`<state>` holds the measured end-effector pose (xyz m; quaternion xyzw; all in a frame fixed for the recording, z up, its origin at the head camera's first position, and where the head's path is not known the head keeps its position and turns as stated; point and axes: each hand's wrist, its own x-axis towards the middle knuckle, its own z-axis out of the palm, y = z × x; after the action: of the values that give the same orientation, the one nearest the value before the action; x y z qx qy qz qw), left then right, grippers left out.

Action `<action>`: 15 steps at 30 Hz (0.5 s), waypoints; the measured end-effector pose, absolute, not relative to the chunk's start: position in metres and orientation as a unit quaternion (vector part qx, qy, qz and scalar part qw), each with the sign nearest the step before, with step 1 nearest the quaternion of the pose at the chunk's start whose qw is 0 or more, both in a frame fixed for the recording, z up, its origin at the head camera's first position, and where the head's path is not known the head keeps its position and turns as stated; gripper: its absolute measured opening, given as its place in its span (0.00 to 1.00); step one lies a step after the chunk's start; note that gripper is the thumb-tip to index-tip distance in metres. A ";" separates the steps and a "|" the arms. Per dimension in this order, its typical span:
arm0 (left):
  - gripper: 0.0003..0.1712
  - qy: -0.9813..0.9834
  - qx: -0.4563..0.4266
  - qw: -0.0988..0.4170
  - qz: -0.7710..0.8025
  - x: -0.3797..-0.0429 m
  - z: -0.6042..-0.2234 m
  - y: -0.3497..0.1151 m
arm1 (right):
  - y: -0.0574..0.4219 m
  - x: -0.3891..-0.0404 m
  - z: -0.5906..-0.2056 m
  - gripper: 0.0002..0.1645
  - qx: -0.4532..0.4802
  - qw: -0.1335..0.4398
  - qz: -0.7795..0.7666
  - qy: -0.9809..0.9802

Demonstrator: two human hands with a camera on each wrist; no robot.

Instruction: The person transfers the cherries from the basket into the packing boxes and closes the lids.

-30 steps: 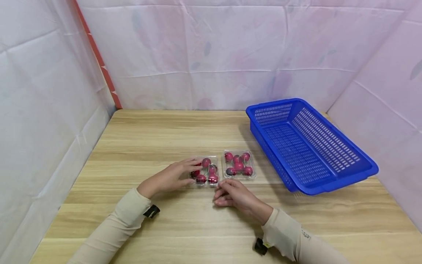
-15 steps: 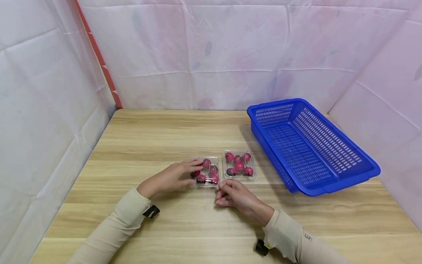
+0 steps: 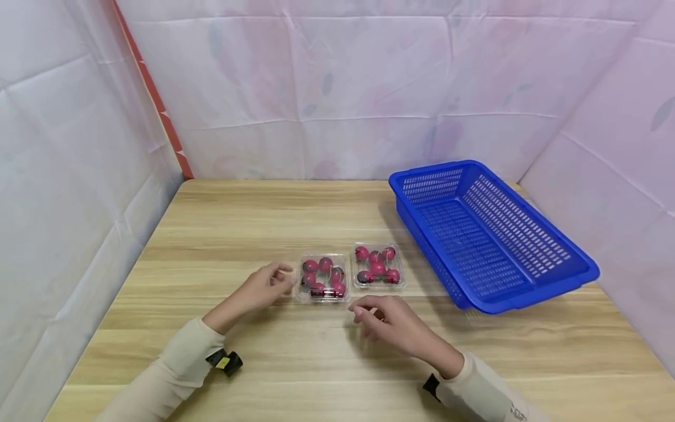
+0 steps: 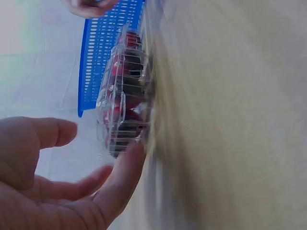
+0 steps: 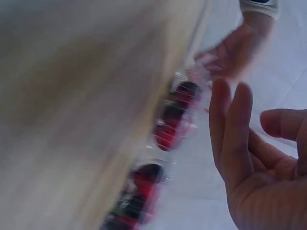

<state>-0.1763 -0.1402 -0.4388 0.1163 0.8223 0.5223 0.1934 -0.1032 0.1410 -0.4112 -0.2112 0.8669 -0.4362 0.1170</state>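
Observation:
Two clear plastic clamshell boxes sit side by side on the wooden table, each with several dark red cherries inside. My left hand (image 3: 256,291) is just off the left edge of the left box (image 3: 299,295); its fingers are loosely bent around nothing. In the left wrist view, the thumb and fingers spread beside that clear box (image 4: 115,112). My right hand (image 3: 396,323) hovers in front of the two boxes, fingers relaxed and holding nothing. The right box (image 3: 403,285) lies closed beyond it. In the right wrist view, the right hand's fingers (image 5: 235,139) are parted from the thumb.
A blue perforated plastic basket (image 3: 548,293) stands at the right, slanting across the table, with nothing in it. The wooden tabletop (image 3: 253,217) is bounded at the back and sides by pale fabric sheets (image 3: 364,70).
My left hand has drawn back left off the left box. The right hand has come away from that box's front right corner, its fingers loosening.

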 end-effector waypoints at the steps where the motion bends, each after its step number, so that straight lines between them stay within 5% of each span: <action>1: 0.22 0.808 0.102 0.221 0.537 -0.175 -0.441 -0.142 | 0.140 -0.102 -0.409 0.18 -0.230 0.081 -0.411 0.879; 4: 0.19 0.756 0.086 0.297 0.577 -0.172 -0.445 -0.145 | 0.135 -0.102 -0.406 0.18 -0.276 -0.007 -0.325 0.904; 7: 0.18 0.721 0.084 0.341 0.598 -0.169 -0.448 -0.145 | 0.131 -0.104 -0.408 0.26 -0.314 -0.037 -0.257 0.913; 15: 0.18 0.664 0.076 0.380 0.640 -0.166 -0.455 -0.143 | 0.122 -0.109 -0.419 0.36 -0.333 0.027 -0.214 0.918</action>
<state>-0.1658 -0.1428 -0.4545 0.0761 0.6637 0.6398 0.3798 -0.1092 0.1221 -0.4186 -0.3332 0.9178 -0.2142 0.0268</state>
